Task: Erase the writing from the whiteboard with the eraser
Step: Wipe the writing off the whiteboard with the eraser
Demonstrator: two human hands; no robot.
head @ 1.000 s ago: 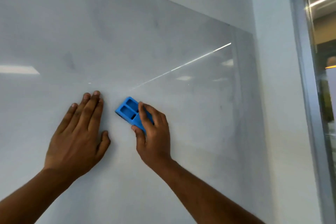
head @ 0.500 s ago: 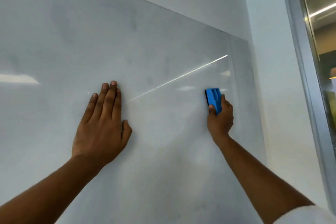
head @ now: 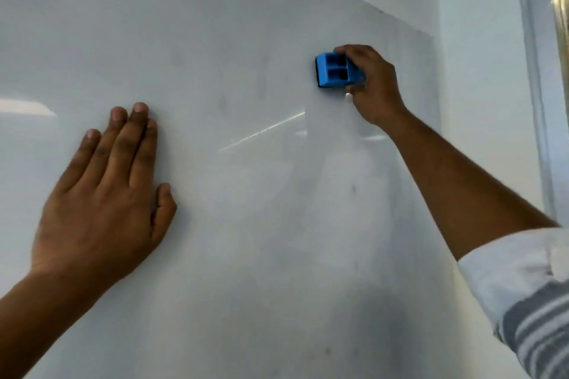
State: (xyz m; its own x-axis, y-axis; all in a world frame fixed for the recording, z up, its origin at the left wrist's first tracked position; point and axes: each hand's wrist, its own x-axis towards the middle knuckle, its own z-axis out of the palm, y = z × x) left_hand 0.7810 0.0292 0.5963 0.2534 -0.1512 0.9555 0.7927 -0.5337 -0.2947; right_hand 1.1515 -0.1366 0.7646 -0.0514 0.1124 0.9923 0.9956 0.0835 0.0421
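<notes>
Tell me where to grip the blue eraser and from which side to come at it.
Grip the eraser across its two long blue side walls, coming straight at the whiteboard from the open room side. Its dark pad lies against the board, and the right hand already grips it thumb below, fingers above.

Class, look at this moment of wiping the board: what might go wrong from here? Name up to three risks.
1. The right hand grips the blue plastic eraser near the glossy white whiteboard's right edge, so a stroke might run onto the wall.
2. Faint grey smudges lower down may get missed.
3. The left hand lies flat on the board and may leave smears.
</notes>
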